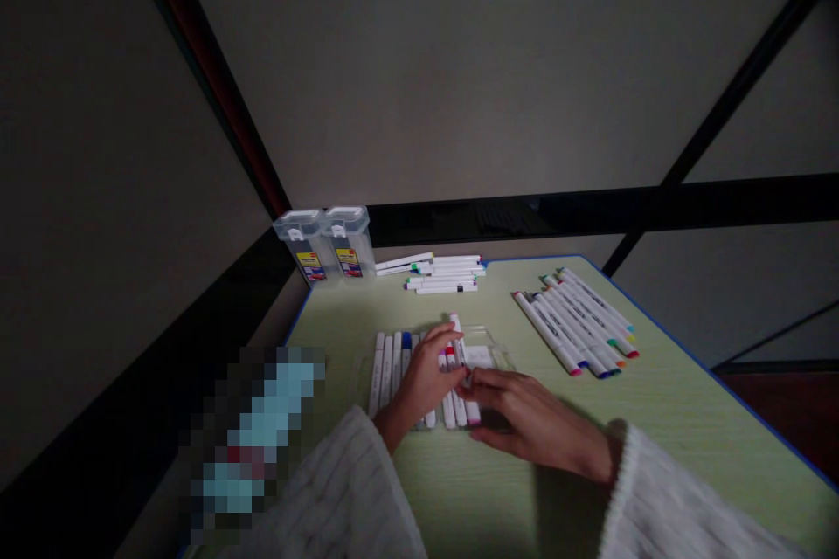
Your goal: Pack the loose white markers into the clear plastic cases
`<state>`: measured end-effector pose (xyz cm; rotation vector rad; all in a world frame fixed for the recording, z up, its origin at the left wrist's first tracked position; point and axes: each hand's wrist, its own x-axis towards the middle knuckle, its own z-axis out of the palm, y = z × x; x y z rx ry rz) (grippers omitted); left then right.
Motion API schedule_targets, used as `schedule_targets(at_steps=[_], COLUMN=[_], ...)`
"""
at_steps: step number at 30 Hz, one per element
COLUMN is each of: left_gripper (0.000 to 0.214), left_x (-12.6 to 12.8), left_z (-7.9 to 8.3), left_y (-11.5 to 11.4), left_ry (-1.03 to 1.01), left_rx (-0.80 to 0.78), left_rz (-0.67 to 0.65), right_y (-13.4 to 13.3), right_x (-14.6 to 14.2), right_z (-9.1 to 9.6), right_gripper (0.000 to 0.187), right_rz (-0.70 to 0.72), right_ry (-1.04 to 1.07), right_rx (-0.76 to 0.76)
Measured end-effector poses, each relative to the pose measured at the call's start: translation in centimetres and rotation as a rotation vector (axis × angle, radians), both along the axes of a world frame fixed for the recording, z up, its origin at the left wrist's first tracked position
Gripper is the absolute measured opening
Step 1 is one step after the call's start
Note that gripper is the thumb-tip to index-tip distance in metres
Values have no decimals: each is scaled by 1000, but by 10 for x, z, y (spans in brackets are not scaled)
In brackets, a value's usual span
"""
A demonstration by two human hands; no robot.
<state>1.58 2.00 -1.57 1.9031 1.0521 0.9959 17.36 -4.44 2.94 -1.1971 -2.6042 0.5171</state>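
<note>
A row of several white markers [391,367] lies side by side on the pale green table [498,489] in front of me. My left hand [423,380] rests on the row, its fingers curled over a marker with a red band [451,355]. My right hand [534,424] lies low on the table with its fingertips pinching the lower ends of the same markers near a pink tip [473,417]. A clear flat plastic case [488,351] lies just behind my hands. Both wrists wear white knitted sleeves.
Two clear plastic marker boxes [326,244] with yellow labels stand at the table's far left corner. A loose pile of white markers [440,273] lies beside them. Another neat row of markers with coloured tips [580,327] lies at the right. A blurred patch covers the lower left.
</note>
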Motion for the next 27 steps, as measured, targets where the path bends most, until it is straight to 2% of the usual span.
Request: schedule_targets(at_steps=[10, 18, 27], left_gripper=[46, 43, 36], left_x=[-1, 0, -1], left_z=[0, 4, 6], left_y=[-1, -3, -3], left_ry=[-10, 0, 45], left_rx=[17, 16, 97], left_rz=[5, 27, 53], right_y=[-2, -2, 0], right_x=[-2, -1, -4], right_z=[-4, -2, -4], right_gripper=[31, 24, 27], right_rz=[-19, -21, -32], right_ry=[-14, 22, 21], right_rx=[59, 38, 63])
